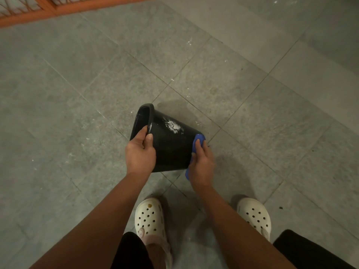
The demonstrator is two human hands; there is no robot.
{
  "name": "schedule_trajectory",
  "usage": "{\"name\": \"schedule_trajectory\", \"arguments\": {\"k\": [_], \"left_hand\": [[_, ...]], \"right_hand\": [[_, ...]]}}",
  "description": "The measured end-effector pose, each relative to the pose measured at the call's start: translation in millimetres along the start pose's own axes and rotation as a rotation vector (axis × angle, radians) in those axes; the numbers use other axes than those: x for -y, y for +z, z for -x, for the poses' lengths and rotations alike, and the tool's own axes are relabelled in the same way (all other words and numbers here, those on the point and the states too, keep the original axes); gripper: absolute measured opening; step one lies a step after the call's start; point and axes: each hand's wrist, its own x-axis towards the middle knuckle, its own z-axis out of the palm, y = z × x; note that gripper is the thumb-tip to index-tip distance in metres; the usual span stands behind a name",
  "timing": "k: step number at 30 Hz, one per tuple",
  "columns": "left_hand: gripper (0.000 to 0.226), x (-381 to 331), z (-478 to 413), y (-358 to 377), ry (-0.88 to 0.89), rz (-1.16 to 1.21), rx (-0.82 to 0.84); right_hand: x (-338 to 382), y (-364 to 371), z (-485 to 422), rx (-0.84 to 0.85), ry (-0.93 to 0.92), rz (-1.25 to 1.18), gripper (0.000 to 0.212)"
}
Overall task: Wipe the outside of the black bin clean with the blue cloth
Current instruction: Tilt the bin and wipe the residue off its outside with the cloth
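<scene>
Black bin [171,146] held tipped between both hands: left hand [140,152] clamped on its rim, right hand [201,164] pressing blue cloth [198,141] against its base end.

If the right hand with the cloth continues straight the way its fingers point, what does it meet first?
Probably the white smear on the black bin; the right hand already presses the blue cloth near the bin's base.

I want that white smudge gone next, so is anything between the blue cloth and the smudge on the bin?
Nothing visible: bare black bin wall lies between the blue cloth and the white smudge.
</scene>
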Motion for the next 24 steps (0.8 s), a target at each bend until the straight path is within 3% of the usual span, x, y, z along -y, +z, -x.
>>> {"name": "schedule_trajectory", "arguments": {"k": [4,7,11,17,24], "left_hand": [[0.037,-0.1,3.9,1.0,0.032,-0.035,0.014],[0.037,1.1,4.8,0.7,-0.015,0.020,-0.001],[0.037,-2.8,5.0,1.9,0.002,-0.038,-0.009],[0.038,-3.0,6.4,6.3,0.060,-0.086,0.042],[0.037,-2.8,4.0,6.2,0.033,-0.049,0.035]], "right_hand": [[9.7,-5.4,-7.5,0.034,-0.195,-0.013,0.050],[5.6,-7.5,-24.9,0.107,-0.139,0.079,0.052],[5.4,-4.0,-17.9,0.048,-0.010,0.123,0.052],[9.7,-0.9,-8.4,-0.025,-0.215,0.010,0.052],[1.1,-0.8,-20.0,0.002,-0.003,0.097,0.051]]}}
